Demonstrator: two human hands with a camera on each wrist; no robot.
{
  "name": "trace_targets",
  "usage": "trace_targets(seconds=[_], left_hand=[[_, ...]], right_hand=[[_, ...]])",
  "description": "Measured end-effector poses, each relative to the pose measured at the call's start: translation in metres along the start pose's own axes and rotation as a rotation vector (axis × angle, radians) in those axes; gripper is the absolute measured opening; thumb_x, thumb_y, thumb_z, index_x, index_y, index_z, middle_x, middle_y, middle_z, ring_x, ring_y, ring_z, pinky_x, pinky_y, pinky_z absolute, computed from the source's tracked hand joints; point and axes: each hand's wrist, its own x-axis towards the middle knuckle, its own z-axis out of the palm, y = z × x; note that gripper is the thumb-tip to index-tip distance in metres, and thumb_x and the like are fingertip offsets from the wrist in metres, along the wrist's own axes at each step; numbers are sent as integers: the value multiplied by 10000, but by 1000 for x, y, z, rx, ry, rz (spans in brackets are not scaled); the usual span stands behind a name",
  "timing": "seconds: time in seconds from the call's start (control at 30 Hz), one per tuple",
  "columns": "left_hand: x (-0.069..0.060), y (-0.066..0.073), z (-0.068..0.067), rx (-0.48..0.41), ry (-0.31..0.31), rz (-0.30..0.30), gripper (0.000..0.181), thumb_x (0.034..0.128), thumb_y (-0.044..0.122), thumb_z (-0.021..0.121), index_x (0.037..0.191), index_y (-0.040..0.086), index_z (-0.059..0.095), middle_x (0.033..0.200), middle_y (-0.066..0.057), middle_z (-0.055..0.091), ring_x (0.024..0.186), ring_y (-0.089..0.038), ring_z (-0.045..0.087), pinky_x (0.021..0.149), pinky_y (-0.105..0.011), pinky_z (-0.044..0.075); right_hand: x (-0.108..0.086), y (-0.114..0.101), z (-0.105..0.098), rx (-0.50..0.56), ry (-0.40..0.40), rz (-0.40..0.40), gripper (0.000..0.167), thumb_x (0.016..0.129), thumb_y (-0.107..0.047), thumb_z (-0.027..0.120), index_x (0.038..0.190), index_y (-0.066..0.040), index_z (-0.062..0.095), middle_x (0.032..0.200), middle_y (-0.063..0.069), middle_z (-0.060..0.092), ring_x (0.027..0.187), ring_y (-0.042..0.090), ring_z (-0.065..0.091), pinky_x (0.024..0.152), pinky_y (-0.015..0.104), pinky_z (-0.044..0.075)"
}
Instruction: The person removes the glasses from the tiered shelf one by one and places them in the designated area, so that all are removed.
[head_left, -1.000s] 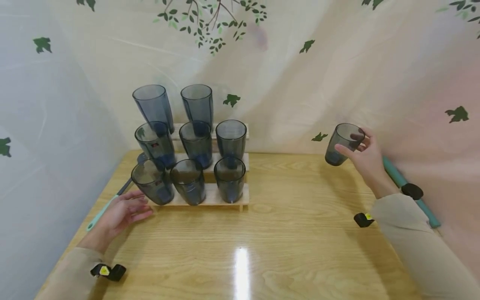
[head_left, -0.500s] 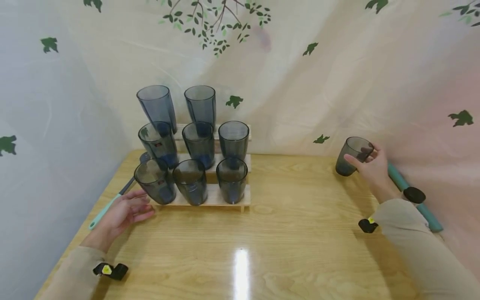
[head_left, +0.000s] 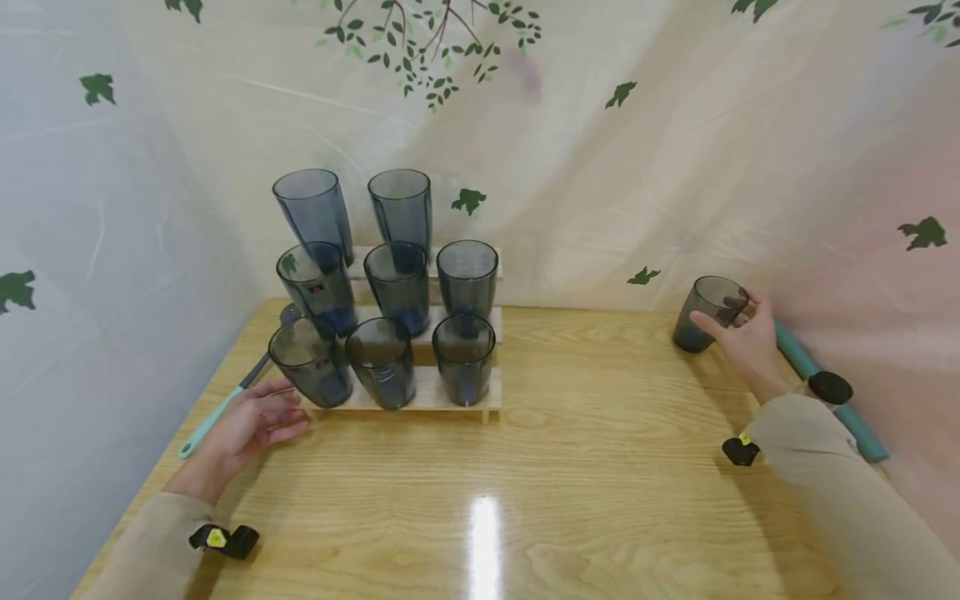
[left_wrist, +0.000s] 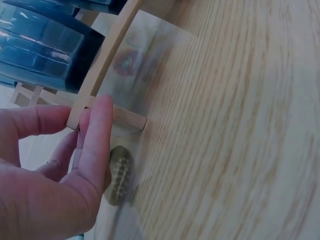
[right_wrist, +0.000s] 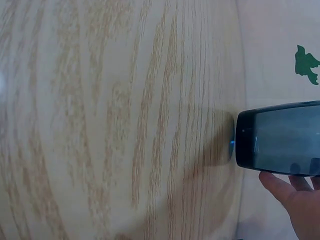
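My right hand (head_left: 750, 342) grips a smoked grey drinking glass (head_left: 693, 321) by its side, at the back right of the table. The glass is close to upright; in the right wrist view its base (right_wrist: 245, 140) is at the tabletop, and I cannot tell if it touches. At the left, my left hand (head_left: 251, 421) pinches the front corner of a wooden tiered rack (left_wrist: 95, 80) between thumb and fingers. Several similar dark glasses (head_left: 381, 367) stand on the rack's three steps, with two taller ones (head_left: 400, 212) on top.
A mint-handled utensil (head_left: 213, 425) with a dark shaft lies left of the rack, partly behind my left hand. Beyond my right wrist lies a teal stick-like object (head_left: 798, 350). A leaf-printed cloth (head_left: 570, 167) hangs behind the wooden table (head_left: 585, 467).
My right hand has lowered the glass towards the table and moved it slightly right, and it is nearly still over the last half second. My left hand stays at the rack corner.
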Motion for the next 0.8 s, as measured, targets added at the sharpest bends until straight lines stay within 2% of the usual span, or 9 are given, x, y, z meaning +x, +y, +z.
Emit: trace_targets(seconds=[0.13,0.23,0.33,0.47,0.63,0.8], left_hand=[[0,0,0,0,-1,-1,213,1037,43,528,1240,90,480,952,-43,618,857,-185,673,867,-390,613],[-1,0,1,-3,2,-2,201,1037,42,527,1228,95,493,958,-49,615,857,-188,674,866,-391,613],[-1,0,1,-9,4,1,183,1036,39,525,1206,105,514,960,-53,616,854,-192,675,862,-388,614],[-1,0,1,-16,2,2,168,1036,38,524,1180,123,538,962,-54,610,859,-198,675,865,-387,614],[0,-1,0,-41,-17,1,174,1038,16,504,1162,130,547,957,-42,633,872,-200,667,867,-386,614],[2,-1,-1,-49,-39,6,173,1040,11,496,1157,128,548,949,-45,641,873,-212,668,861,-388,616]], right_hand=[[0,2,0,-17,-20,-20,1002,904,-465,737,1604,-161,87,1500,152,318,1316,367,378,868,240,453],[1,4,0,-12,-28,-29,982,908,-450,738,1599,-162,103,1454,107,348,1253,297,425,777,131,465],[3,7,-1,-2,-36,-43,958,916,-405,745,1595,-157,116,1401,50,386,1154,188,471,734,96,486],[5,8,-6,-23,-101,-59,965,947,-356,721,1600,-118,52,1443,123,352,1039,60,467,739,126,535],[6,7,-15,-52,-218,-64,995,976,-363,679,1599,-95,-50,1460,171,275,1014,16,485,778,232,605],[8,9,-19,-35,-233,-59,973,977,-322,690,1601,-77,-16,1418,122,314,1019,13,496,798,252,610]])
